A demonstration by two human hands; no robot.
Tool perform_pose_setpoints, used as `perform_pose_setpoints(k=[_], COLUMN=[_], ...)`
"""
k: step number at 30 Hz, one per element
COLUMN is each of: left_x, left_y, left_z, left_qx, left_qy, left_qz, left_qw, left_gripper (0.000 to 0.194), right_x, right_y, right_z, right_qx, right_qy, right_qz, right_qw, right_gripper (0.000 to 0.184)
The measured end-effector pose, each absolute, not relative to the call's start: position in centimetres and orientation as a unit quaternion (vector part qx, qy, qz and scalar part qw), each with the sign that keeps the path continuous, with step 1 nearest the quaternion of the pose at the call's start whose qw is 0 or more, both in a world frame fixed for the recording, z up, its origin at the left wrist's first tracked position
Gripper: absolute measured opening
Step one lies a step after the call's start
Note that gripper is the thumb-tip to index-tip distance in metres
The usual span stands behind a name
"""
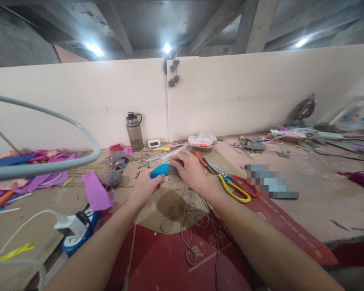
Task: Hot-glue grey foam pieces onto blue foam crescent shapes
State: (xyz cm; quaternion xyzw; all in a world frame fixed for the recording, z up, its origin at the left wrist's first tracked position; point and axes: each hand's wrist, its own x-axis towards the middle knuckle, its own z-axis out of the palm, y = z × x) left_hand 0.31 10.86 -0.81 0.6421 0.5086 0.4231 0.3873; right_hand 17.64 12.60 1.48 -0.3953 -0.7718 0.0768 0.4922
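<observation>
My left hand (pixel 148 185) is closed, thumb on top, on a bright blue piece (pixel 159 171) that looks like felt or thin foam with a curved edge. Close on its right, my right hand (pixel 188 167) has its fingers pinched together near the blue piece's right end. Something small and greyish shows below those fingertips, too blurred to name. Loose grey yarn (pixel 186 226) lies in loops on the cardboard (pixel 151 214) below my hands. A small ball of grey yarn (pixel 113 178) sits left of my left hand.
Scissors with red and yellow handles (pixel 235 188) and a red-black cutter (pixel 202 160) lie right of my right hand. A water bottle (pixel 135 131) stands at the back. On the left are a purple scrap (pixel 96 190), a power strip (pixel 79 238) and an overhanging grey tube (pixel 48 167).
</observation>
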Motion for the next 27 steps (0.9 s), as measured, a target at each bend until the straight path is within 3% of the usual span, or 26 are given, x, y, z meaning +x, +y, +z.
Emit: perform_pose_setpoints(k=[27], left_x=[0.25], left_y=[10.81], left_z=[-0.78], left_qx=[0.652], left_qy=[0.509], left_qz=[0.409], left_qw=[0.385], left_gripper=[0.020], right_x=[17.95], right_y=[12.50], right_z=[1.51], right_qx=[-0.410], right_qy=[-0.754], right_qz=[0.121], right_qw=[0.498], right_gripper=[0.010])
